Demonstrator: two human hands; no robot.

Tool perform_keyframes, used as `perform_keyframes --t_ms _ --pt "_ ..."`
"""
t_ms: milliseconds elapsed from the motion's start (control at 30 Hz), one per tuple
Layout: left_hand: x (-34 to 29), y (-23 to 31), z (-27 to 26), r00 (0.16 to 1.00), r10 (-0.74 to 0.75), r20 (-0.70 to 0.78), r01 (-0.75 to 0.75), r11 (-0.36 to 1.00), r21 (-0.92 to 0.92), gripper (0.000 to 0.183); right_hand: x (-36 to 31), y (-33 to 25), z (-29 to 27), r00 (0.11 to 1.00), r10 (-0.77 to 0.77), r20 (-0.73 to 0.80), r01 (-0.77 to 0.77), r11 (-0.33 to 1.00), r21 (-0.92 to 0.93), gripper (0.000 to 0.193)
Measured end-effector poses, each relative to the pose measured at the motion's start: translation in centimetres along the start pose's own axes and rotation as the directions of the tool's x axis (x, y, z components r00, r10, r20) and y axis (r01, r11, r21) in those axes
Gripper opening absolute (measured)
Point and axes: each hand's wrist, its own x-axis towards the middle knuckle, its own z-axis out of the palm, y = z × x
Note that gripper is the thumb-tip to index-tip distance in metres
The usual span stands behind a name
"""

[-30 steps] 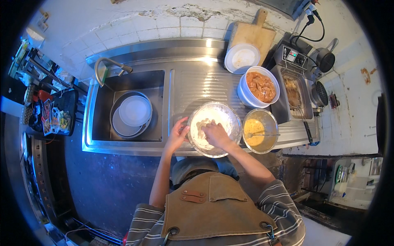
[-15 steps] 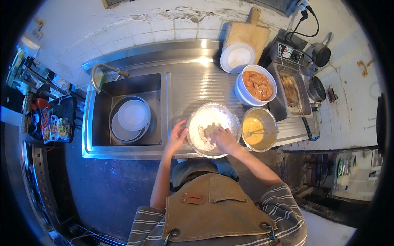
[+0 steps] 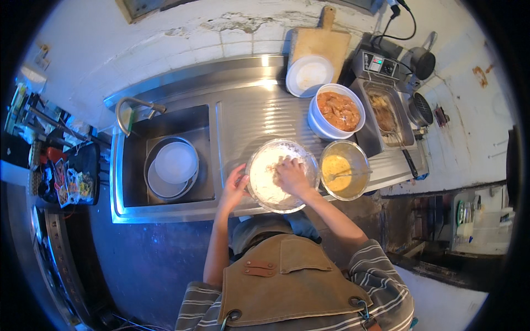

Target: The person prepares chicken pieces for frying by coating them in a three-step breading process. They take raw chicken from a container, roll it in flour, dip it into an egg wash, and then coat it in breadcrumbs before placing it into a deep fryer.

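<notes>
A wide metal mixing bowl [image 3: 264,203] of white flour stands at the counter's front edge. My left hand [image 3: 234,189] holds its left side, thumb by the rim. Inside the bowl, my right hand [image 3: 292,177] presses down with fingers spread, their tips coated and partly hidden in flour [image 3: 268,185]. Whatever lies under that hand is covered. Touching or close beside on the right is a second metal bowl [image 3: 361,170] of yellow beaten egg [image 3: 335,167], with a whisk or fork [image 3: 345,175] resting in it. Behind them stands a white tub [image 3: 320,128] filled with raw marinated meat [image 3: 338,111].
A deep fryer [image 3: 381,113] with a dark-handled basket stands at the right. A white plate [image 3: 310,76] and wooden cutting board [image 3: 320,47] lean at the back wall. The sink [image 3: 132,182] at left holds a pan and white round dishes [image 3: 176,163] under a faucet [image 3: 138,102].
My right hand has spread and shifted slightly up and left in the flour. The pinkish, partly coated piece seen earlier is now covered. The whole view has shifted a little.
</notes>
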Motion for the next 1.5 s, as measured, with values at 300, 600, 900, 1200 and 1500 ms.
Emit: perform_keyframes --t_ms 300,600,900,1200,1500 --pt "0.3 -0.1 -0.2 0.999 0.022 0.030 -0.021 1.000 -0.023 0.046 -0.4 -1.2 -1.6 0.993 -0.082 -0.090 0.093 0.987 0.130 0.027" --pt "0.1 0.0 -0.2 0.999 0.017 0.035 -0.017 1.000 0.007 0.048 -3.3 3.5 -10.0 0.983 -0.011 -0.184 0.084 0.914 0.398 0.033" --pt "0.0 0.5 0.0 1.000 -0.002 0.021 0.002 1.000 0.020 0.046 -6.1 7.5 -16.5 0.884 0.224 -0.410 -0.047 0.916 0.398 0.028" --pt "0.0 0.4 0.2 0.999 0.017 0.028 -0.018 0.999 0.048 0.048 -7.1 14.1 -11.6 0.856 0.401 -0.326 -0.322 0.907 0.270 0.024" --pt "-0.3 0.5 0.3 0.999 0.033 0.009 -0.034 0.997 0.076 0.046 -6.6 17.9 -6.2 0.794 0.462 -0.396 -0.510 0.860 -0.019 0.027"
